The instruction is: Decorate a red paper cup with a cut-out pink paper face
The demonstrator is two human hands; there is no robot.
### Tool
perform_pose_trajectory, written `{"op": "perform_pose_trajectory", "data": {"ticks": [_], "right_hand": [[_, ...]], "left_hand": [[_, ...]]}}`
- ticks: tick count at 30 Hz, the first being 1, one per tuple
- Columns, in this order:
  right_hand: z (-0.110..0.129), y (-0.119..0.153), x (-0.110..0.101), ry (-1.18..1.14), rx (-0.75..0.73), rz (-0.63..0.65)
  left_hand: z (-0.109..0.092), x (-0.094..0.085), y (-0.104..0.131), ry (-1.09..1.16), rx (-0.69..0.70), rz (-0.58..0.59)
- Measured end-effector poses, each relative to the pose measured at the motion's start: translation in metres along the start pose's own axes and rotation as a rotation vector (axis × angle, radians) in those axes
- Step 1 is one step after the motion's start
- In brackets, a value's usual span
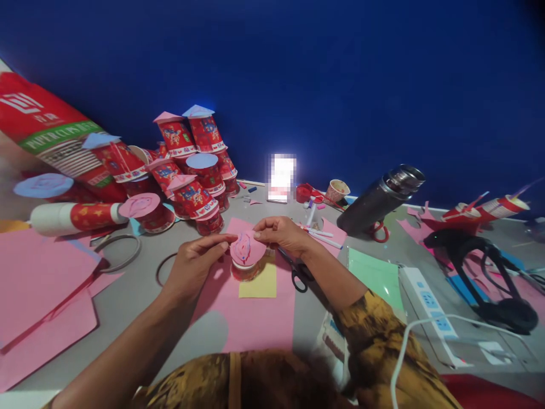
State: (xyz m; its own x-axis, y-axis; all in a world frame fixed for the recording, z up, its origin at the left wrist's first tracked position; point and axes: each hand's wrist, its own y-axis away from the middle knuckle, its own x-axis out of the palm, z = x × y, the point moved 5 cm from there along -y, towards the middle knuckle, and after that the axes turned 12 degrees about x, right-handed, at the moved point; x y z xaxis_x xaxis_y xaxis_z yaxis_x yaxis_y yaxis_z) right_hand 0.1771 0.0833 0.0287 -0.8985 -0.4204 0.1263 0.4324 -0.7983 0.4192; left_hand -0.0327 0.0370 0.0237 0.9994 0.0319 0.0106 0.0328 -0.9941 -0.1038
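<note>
A round pink paper disc (pixel 249 247) with red and blue drawn lines lies over the top of a paper cup (pixel 246 274). My left hand (pixel 191 261) has thumb and index finger closed at the disc's left edge. On the opposite edge, my right hand (pixel 283 236) pinches the paper between thumb and fingers. Below the cup is a yellow square sheet (pixel 264 281), on top of a larger pink sheet (pixel 259 324). Black-handled scissors (pixel 300 278) lie under my right wrist.
Stacked red paper cups (pixel 198 199) with paper tops stand at the back left, by a paper-cup pack (pixel 55 125). Pink sheets (pixel 42 284) cover the left side. Rightward are a dark flask (pixel 374 201), green sheets (pixel 374 275), a power strip (pixel 430 307) and black headphones (pixel 489 278).
</note>
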Motion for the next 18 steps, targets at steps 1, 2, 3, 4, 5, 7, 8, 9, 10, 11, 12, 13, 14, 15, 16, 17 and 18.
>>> {"op": "perform_pose_trajectory", "data": {"ticks": [1,2,3,4,5,7,8,9,10,11,12,13,14,15,16,17,18], "right_hand": [[0.0,0.001,0.001,0.013,0.005,0.018],[0.0,0.002,0.003,0.024,0.011,0.035],[0.0,0.003,0.004,0.032,0.018,0.049],[0.0,0.003,0.005,0.04,0.028,0.057],[0.0,0.004,0.005,0.049,0.037,0.063],[0.0,0.005,0.006,0.072,0.052,0.067],[-0.001,0.004,0.006,0.083,0.056,0.066],[-0.001,0.004,0.006,0.094,0.059,0.066],[-0.002,0.003,0.006,0.106,0.059,0.066],[-0.003,0.002,0.005,0.116,0.058,0.066],[-0.004,0.001,0.005,0.125,0.055,0.067],[-0.005,0.0,0.005,0.131,0.054,0.068],[-0.006,0.0,0.005,0.133,0.055,0.068],[-0.007,-0.001,0.004,0.133,0.061,0.067],[-0.008,-0.001,0.004,0.129,0.07,0.064],[-0.009,-0.002,0.004,0.125,0.082,0.061],[-0.01,-0.002,0.004,0.118,0.094,0.06]], "left_hand": [[0.005,-0.001,0.003,0.026,-0.026,-0.004],[0.009,-0.001,0.006,0.045,-0.045,-0.009],[0.012,-0.001,0.008,0.058,-0.058,-0.014],[0.014,0.0,0.009,0.066,-0.067,-0.018],[0.014,0.001,0.01,0.073,-0.07,-0.019],[0.012,0.002,0.011,0.086,-0.068,-0.022],[0.011,0.003,0.011,0.087,-0.065,-0.026],[0.009,0.003,0.012,0.084,-0.066,-0.028],[0.008,0.003,0.011,0.08,-0.066,-0.029],[0.008,0.004,0.011,0.077,-0.069,-0.026],[0.007,0.005,0.011,0.077,-0.075,-0.021],[0.007,0.005,0.01,0.087,-0.087,-0.018],[0.006,0.006,0.01,0.107,-0.103,-0.019],[0.006,0.007,0.009,0.132,-0.125,-0.022],[0.006,0.008,0.009,0.158,-0.153,-0.026],[0.006,0.009,0.008,0.183,-0.184,-0.031],[0.006,0.01,0.008,0.203,-0.217,-0.037]]}}
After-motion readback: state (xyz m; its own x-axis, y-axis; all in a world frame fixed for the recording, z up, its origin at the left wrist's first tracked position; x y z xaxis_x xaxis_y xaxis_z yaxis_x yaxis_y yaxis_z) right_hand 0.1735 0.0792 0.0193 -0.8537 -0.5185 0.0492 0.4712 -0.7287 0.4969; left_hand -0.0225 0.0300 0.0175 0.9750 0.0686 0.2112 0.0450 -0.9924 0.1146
